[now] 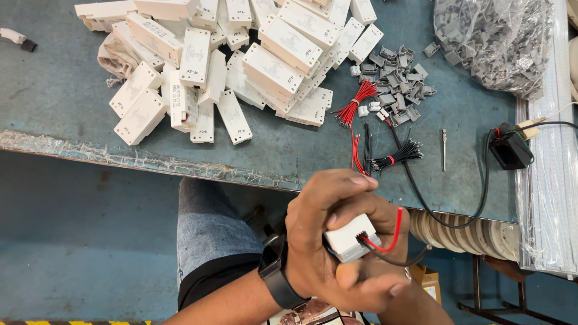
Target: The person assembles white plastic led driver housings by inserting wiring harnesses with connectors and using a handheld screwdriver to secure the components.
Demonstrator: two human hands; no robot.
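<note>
Two hands clasped round one small white plastic box, held below the table edge.

Head view: left hand [322, 232], black watch [278, 272] on its wrist, lies on top with fingers curled tight over the small white rectangular plastic box [350, 238]. Right hand [368, 284] sits underneath, fingers folded up against the box's lower side; both hands gripping, neither slack. One end face of the box shows between the fingers, with a thin red wire [392, 236] and a thin black wire [394, 260] looping out of it. Box is held over the lap, just off the near edge of the worn blue-green metal table [60, 96]. On the table, well apart from the hands: heap of like white boxes [241, 60], bundle of red wires [355, 102], bundle of black wires [397, 155], pile of small grey plastic connectors [397, 81].
</note>
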